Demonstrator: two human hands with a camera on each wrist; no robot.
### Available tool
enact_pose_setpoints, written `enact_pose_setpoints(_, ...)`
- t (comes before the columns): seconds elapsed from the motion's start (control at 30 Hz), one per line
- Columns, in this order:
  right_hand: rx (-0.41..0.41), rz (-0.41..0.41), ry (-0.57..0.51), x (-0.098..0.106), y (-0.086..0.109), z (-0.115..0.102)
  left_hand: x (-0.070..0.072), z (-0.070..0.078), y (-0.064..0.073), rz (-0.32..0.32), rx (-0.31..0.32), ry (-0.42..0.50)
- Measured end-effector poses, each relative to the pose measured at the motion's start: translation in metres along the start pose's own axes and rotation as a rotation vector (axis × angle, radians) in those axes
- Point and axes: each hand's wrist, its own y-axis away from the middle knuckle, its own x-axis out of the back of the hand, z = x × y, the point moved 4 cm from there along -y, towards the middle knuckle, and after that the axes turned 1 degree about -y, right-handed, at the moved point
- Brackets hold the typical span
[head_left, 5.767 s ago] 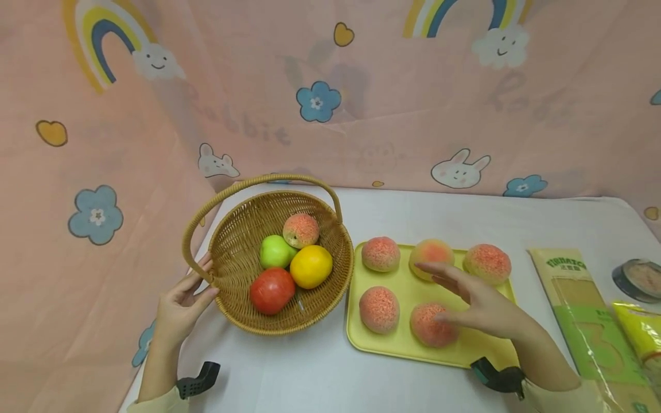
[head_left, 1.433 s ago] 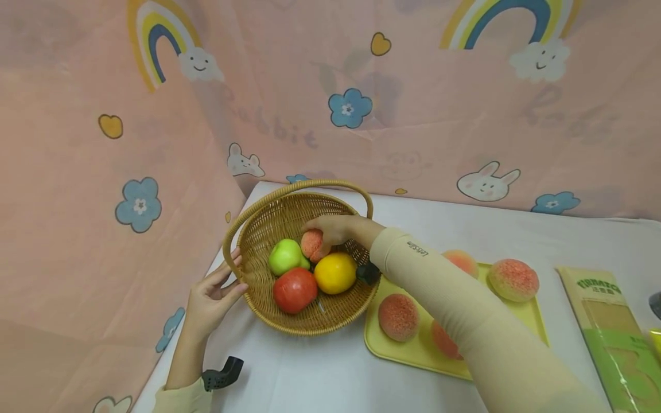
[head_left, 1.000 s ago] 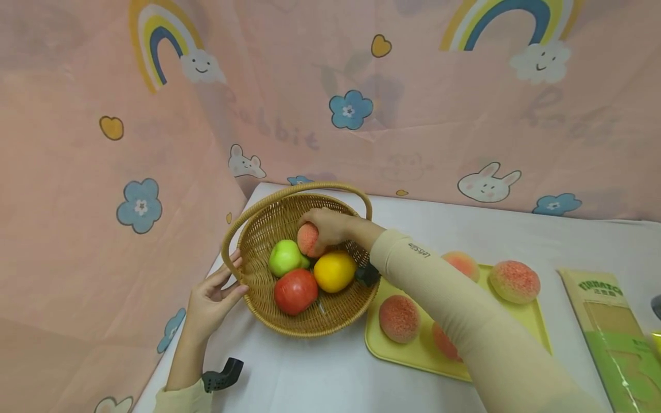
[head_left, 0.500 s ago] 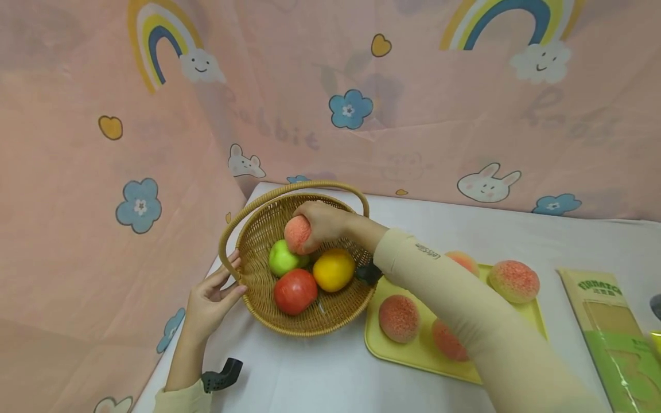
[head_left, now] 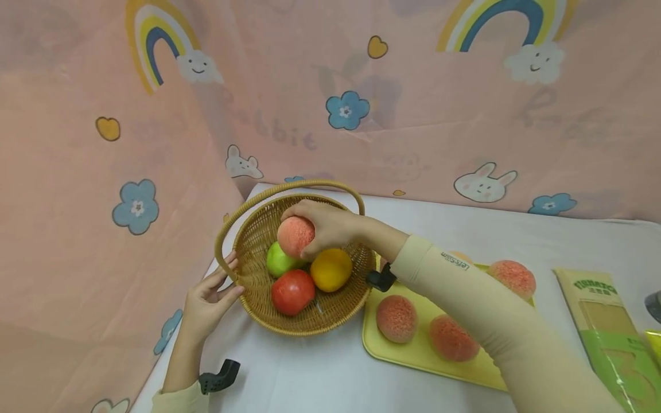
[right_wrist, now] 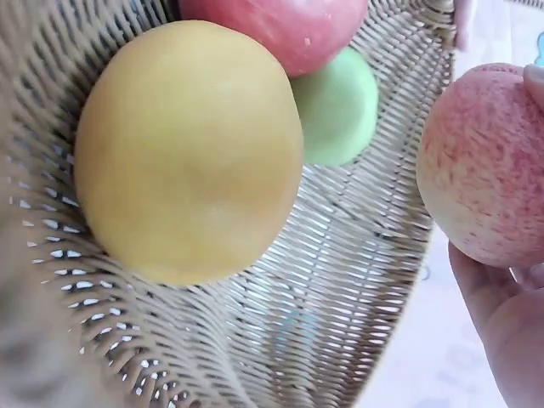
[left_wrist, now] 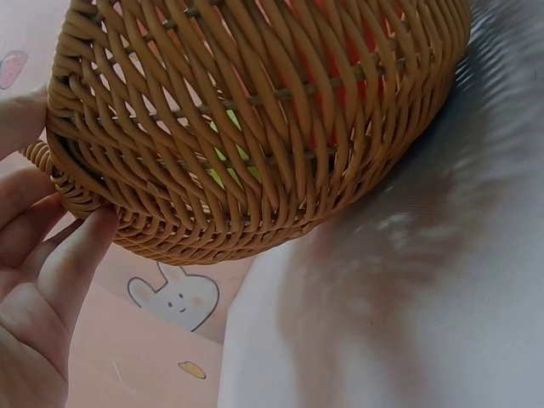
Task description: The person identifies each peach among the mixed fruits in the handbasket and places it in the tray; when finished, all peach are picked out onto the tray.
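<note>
My right hand (head_left: pixel 333 226) grips a pinkish peach (head_left: pixel 295 236) over the inside of the wicker basket (head_left: pixel 253 281). In the right wrist view the peach (right_wrist: pixel 480 166) appears at the right, thumb and fingers around it, apart from the fruit below. Lower in the basket lie a green fruit (head_left: pixel 280 261), a red fruit (head_left: pixel 292 292) and a yellow fruit (head_left: pixel 331 271). At the basket's left side my left hand (head_left: pixel 203 304) pinches the rim by the handle base. The left wrist view shows its thumb and fingers on either side of the weave (left_wrist: pixel 255 153).
Right of the basket, a yellow tray (head_left: pixel 413 355) bears several peaches, some partly hidden by my right sleeve (head_left: pixel 475 304). Farther right lie a green and tan packet (head_left: pixel 609 332) and a dark round container (head_left: pixel 653 307). A pink patterned cloth (head_left: pixel 310 74) hangs behind the white table.
From over the tray, my right hand moved left into the basket, took hold of the peach there and raised it toward the left. My left hand kept its hold on the basket.
</note>
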Motion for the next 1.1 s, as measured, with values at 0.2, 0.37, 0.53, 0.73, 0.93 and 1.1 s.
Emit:
enact_pose_setpoints(0.2, 0.015, 0.061, 0.033, 0.006, 0.027, -0.009, -0.001, -0.001, 0.001, -0.005, 0.035, -0.005)
enact_pose_setpoints(0.37, 0.0, 0.131, -0.013, 0.011, 0.062, -0.01, -0.001, -0.002, 0.001, -0.005, 0.082, -0.019)
enact_pose_setpoints(0.53, 0.009, 0.234, -0.141, 0.014, 0.106, -0.002, 0.0, -0.001, 0.001, -0.008, 0.05, 0.003)
enact_pose_setpoints(0.73, 0.007, 0.398, -0.314, 0.012, 0.17, 0.024, 0.002, -0.001, 0.002, -0.012, 0.04, 0.007)
enact_pose_setpoints(0.93, -0.049, 0.54, -0.302, -0.003, 0.237, 0.05, 0.0, 0.0, 0.003, 0.007, 0.057, 0.007)
enact_pose_setpoints(1.1, -0.131, 0.685, -0.267, -0.02, 0.29, 0.069, -0.001, 0.001, 0.002, 0.009, 0.002, 0.011)
